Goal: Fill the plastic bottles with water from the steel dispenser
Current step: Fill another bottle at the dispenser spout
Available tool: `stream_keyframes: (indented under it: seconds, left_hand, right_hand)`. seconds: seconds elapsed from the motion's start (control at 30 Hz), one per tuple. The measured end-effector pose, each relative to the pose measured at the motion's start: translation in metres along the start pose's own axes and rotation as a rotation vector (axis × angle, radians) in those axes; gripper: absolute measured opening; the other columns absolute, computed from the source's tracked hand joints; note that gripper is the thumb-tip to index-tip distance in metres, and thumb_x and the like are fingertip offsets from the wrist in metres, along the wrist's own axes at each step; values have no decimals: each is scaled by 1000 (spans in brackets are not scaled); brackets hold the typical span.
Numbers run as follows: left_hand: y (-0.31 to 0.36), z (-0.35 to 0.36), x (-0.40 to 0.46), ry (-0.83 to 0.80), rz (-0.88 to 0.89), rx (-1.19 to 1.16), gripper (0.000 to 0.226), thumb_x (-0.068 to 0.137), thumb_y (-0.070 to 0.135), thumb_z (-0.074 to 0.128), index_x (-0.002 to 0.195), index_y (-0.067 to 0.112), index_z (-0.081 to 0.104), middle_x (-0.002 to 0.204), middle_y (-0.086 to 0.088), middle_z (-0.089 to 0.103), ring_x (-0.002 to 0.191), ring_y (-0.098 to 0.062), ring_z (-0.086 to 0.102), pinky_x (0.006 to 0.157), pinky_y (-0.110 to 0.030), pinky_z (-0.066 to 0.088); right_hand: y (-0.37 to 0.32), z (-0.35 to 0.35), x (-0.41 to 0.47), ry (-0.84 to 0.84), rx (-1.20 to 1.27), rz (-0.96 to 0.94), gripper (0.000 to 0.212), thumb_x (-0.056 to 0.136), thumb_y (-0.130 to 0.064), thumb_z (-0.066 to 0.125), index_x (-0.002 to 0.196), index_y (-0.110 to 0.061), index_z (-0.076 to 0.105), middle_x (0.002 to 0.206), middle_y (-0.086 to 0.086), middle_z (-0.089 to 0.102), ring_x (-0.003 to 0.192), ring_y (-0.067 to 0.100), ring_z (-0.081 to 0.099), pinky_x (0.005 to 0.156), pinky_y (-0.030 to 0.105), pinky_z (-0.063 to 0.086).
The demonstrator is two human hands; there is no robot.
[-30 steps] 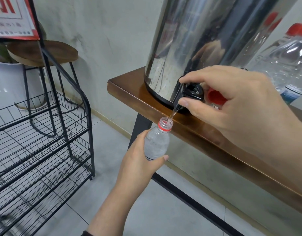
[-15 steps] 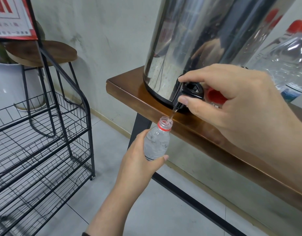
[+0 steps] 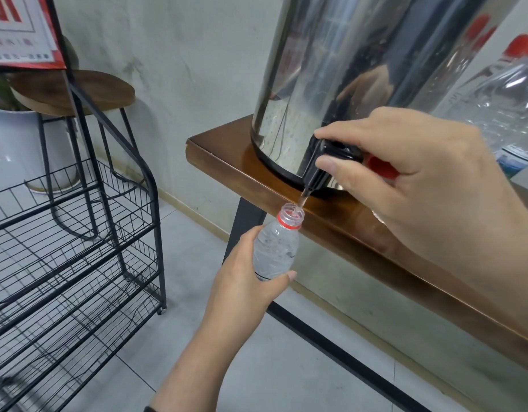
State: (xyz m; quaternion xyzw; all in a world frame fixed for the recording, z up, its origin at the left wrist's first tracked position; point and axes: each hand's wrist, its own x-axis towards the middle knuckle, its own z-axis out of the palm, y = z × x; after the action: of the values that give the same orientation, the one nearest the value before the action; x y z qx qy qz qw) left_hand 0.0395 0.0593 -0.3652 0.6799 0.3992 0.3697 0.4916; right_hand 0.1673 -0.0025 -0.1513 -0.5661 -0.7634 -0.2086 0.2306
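Wooden table (image 3: 227, 162) on black legs, standing against the wall. On top, near the left end: steel dispenser (image 3: 360, 69), black base at the front edge. To its right, clear bottles (image 3: 506, 93) with red caps, upright, just beside the dispenser.

My hands are bare, without rings or gloves. My left hand (image 3: 244, 281) leads into a bare forearm with a dark band edge at the frame's bottom. My right hand (image 3: 420, 179) has short, trimmed nails.
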Motion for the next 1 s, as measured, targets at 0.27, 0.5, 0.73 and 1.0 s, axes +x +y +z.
stream_keyframes:
  seconds: [0.27,0.5,0.73,1.0]
  left_hand:
    - [1,-1,-1,-13,11,-12,67,79,39,85,132,51,45,118,28,62,112,5,59,77,-3,46]
    - [2,-3,-3,-21,32,-25,65,81,38,85,131,50,47,117,29,62,110,7,59,79,-7,46]
    - [5,-4,-10,-65,63,-34,65,80,38,85,131,51,48,118,29,62,112,7,58,77,-1,45]
    - [19,-2,-20,-118,94,-63,63,77,35,87,119,60,48,112,29,64,106,5,61,73,-7,50]
  right_hand:
    - [4,-10,25,-3,129,324,35,103,-43,52,80,-19,63,63,2,57,69,17,54,56,18,37]
    - [4,-7,-8,117,377,562,53,104,-54,33,85,-18,67,69,10,59,47,26,48,47,40,43]
    - [7,-3,-78,-1,477,803,33,98,-35,43,94,-29,75,83,0,69,60,12,51,66,38,48]
    - [-6,1,-73,-156,415,737,28,94,-34,62,118,-46,68,107,-31,68,101,-7,61,87,11,44]
